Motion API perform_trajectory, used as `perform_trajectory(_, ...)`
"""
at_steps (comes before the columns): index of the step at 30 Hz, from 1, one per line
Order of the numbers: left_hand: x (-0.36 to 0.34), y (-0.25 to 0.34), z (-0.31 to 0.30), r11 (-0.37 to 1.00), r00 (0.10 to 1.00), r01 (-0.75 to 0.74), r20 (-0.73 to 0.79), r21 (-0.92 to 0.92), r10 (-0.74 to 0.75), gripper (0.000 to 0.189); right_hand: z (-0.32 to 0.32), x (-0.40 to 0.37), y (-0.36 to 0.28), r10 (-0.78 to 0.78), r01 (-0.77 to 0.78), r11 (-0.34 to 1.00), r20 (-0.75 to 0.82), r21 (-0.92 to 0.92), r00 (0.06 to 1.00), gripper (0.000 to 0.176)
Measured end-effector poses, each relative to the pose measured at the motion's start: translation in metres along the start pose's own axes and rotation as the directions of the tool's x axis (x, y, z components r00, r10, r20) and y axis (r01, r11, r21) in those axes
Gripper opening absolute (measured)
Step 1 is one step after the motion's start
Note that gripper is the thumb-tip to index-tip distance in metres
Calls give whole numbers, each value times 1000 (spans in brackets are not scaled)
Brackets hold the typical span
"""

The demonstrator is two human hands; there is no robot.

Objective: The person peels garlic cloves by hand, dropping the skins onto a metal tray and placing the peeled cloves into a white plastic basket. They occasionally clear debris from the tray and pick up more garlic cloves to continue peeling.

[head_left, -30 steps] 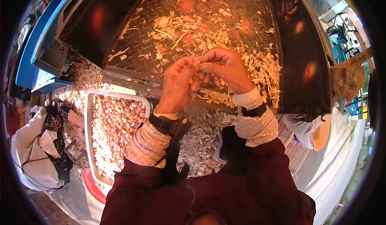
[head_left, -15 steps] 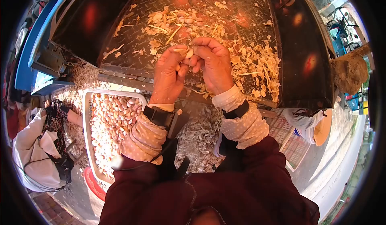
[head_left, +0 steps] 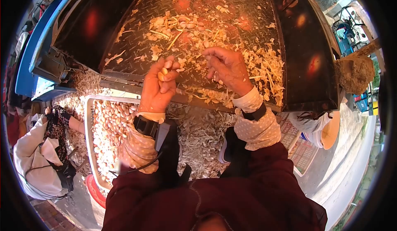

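My left hand point(head_left: 158, 86) is closed around peeled garlic cloves point(head_left: 163, 71), held over the near edge of the dark metal truck bed point(head_left: 248, 8). My right hand point(head_left: 228, 67) hovers a short way to the right, fingers curled and spread, with nothing clearly in it; bits of skin drop near it. Below my left arm stands a white crate point(head_left: 87, 119) filled with garlic cloves point(head_left: 109, 127). Unpeeled cloves and stalks point(head_left: 186, 24) lie farther back on the bed.
Garlic skins point(head_left: 264, 70) are heaped on the bed's right side and on the ground point(head_left: 202, 136) under my arms. White cloth and a dark bag point(head_left: 41, 156) lie at the left. A red basin point(head_left: 94, 189) sits near the crate. A paved road runs at right.
My hands were joined, working one clove together; now they have separated. The left hand moved down and left with the cloves, and the right hand has opened out.
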State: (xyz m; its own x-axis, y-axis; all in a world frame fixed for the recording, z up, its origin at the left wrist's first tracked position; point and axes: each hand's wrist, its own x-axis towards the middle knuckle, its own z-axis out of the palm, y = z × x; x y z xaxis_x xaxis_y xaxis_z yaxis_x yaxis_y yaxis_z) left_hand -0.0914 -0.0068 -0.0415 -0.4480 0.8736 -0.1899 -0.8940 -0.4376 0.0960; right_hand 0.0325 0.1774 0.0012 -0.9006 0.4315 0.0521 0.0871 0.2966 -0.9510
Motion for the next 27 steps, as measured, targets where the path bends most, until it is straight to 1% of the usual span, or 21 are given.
perform_trajectory(1, -9, 9, 1, 998, 998, -59, -24, 11, 59, 22, -16, 1, 7, 21, -20, 994, 6, -108, 1000, 21)
perform_trajectory(3, -36, 25, 8, 988, 989, -137, -45, 76, 140, 23, -45, 6, 27, -274, 187, 824, -88, -535, 958, 20)
perform_trajectory(4, -53, 30, 12, 961, 978, -201, -19, 191, 209, 20, -60, 6, 39, -268, 181, 825, -87, -536, 960, 20)
perform_trajectory(6, -95, 45, 6, 873, 934, -292, -79, 390, 347, 20, -81, 10, 54, -242, 120, 620, -43, -775, 969, 17)
perform_trajectory(8, -135, 59, -16, 622, 812, -305, -144, 721, 565, 16, -78, 20, 47, -269, 154, 647, -35, -747, 962, 13)
perform_trajectory(9, -156, 66, -35, 492, 757, -265, -137, 829, 639, 17, -70, 29, 45, -217, 125, 786, -81, -605, 973, 12)
perform_trajectory(10, -177, 72, -55, 411, 679, -169, -196, 896, 707, 19, -62, 38, 43, -155, 89, 894, -118, -439, 981, 13)
perform_trajectory(11, -194, 76, -76, 312, 597, -57, -218, 948, 772, 23, -52, 45, 39, -154, 87, 896, -120, -436, 981, 13)
perform_trajectory(12, -211, 77, -80, 242, 568, 128, -271, 962, 777, 27, -43, 53, 33, -111, 86, 916, -41, -392, 993, 14)
perform_trajectory(13, -224, 72, -85, 216, 544, 159, -268, 963, 795, 28, -36, 61, 29, -72, 81, 934, 40, -347, 997, 17)
perform_trajectory(14, -234, 68, -91, 192, 519, 192, -265, 963, 812, 29, -30, 72, 39, -73, 82, 935, 41, -345, 997, 17)
perform_trajectory(15, -243, 67, -98, 191, 519, 193, -266, 962, 813, 29, -23, 85, 60, -227, 239, 811, 89, -534, 970, 19)
perform_trajectory(16, -249, 69, -105, 23, 539, 305, -193, 952, 820, 30, -17, 91, 67, -362, 372, 624, 168, -688, 917, 21)
perform_trajectory(17, -253, 72, -110, -147, 567, 405, -121, 903, 815, 31, -16, 94, 73, -364, 370, 675, 148, -638, 919, 21)
perform_trajectory(18, -255, 77, -114, -147, 565, 404, -121, 903, 816, 31, -17, 97, 79, -366, 372, 675, 149, -637, 919, 21)
perform_trajectory(20, -253, 79, -112, -478, 612, 462, 122, 747, 781, 33, -18, 97, 80, -257, 293, 780, 143, -553, 956, 19)
perform_trajectory(21, -249, 79, -109, -326, 549, 405, 58, 854, 834, 31, -18, 95, 79, -256, 292, 779, 143, -555, 956, 19)
perform_trajectory(22, -223, 56, -52, -162, 550, 377, -80, 912, 832, 27, -17, 94, 79, -288, 323, 715, 160, -620, 944, 19)
perform_trajectory(24, -194, 42, -15, -82, 635, 186, -56, 979, 770, 25, -16, 88, 70, -324, 356, 644, 180, -678, 929, 18)
perform_trajectory(26, -160, 26, 22, -12, 749, 143, -100, 990, 655, 28, -16, 72, 47, -280, 316, 846, 145, -430, 949, 18)
perform_trajectory(27, -138, 10, 42, 13, 783, 65, -59, 998, 619, 30, -14, 66, 44, -218, 250, 937, 153, -244, 964, 14)
